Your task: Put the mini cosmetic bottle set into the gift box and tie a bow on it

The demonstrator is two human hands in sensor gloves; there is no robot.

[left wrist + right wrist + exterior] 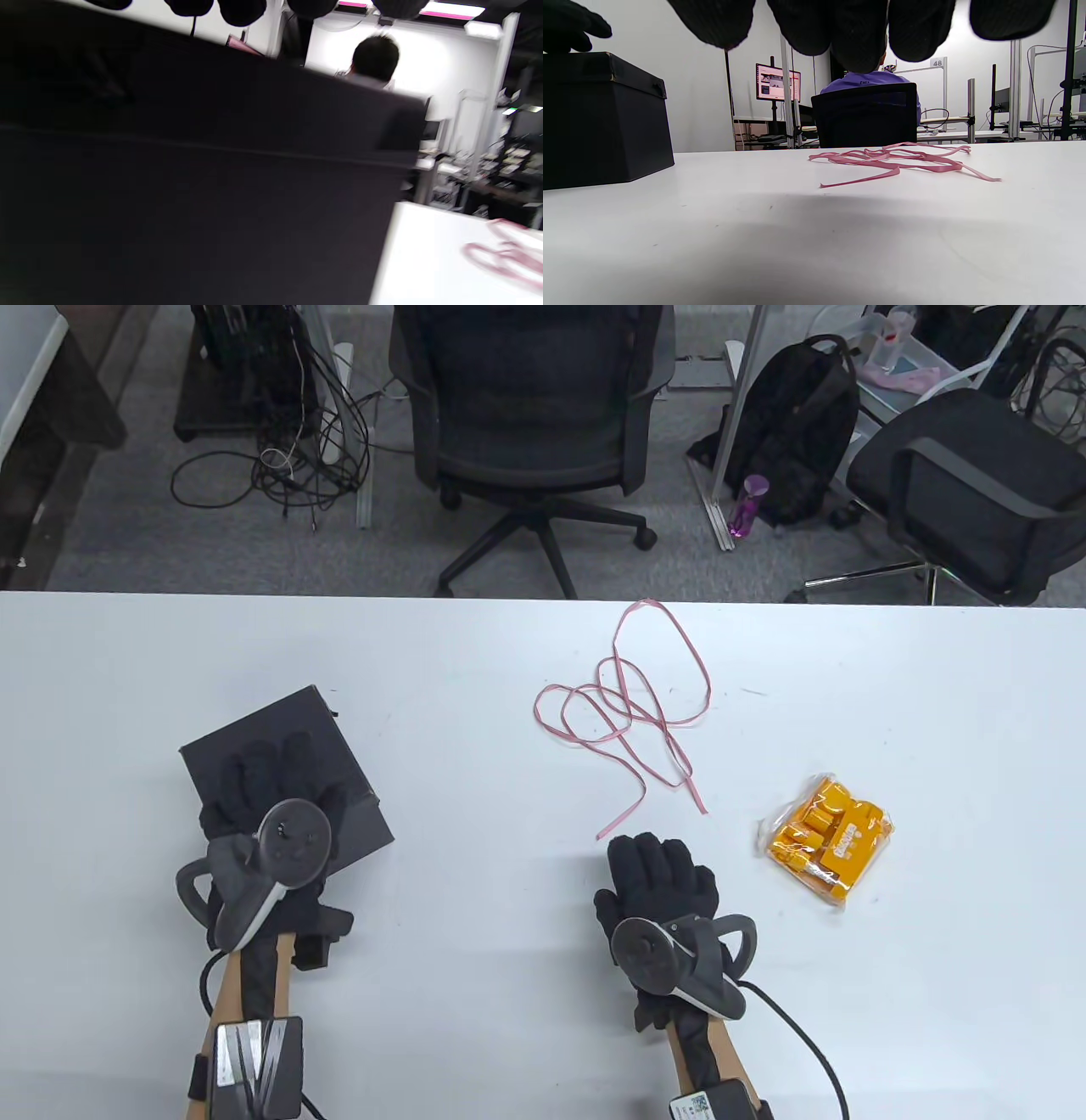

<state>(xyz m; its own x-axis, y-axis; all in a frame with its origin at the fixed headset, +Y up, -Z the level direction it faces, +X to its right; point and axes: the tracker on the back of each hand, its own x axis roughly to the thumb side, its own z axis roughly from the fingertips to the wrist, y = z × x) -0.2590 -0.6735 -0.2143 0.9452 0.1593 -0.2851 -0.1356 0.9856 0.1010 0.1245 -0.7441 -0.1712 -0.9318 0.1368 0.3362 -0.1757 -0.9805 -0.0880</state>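
The black gift box (335, 729) stands closed at the left of the white table (475, 984); it fills the left wrist view (191, 190). My left hand (259, 780) lies flat on its lid, fingers spread. My right hand (657, 869) rests palm down on the table, fingers straight and holding nothing, just short of the near end of the loose pink ribbon (628, 704). The orange mini cosmetic bottle set (827, 840), in a clear bag, lies to the right of that hand. In the right wrist view the ribbon (895, 161) lies ahead and the box (598, 118) stands at the left.
Beyond the table's far edge stand two office chairs (534, 398) and a black backpack (797, 432) on the floor. A seated person (869, 80) shows in the background of the right wrist view.
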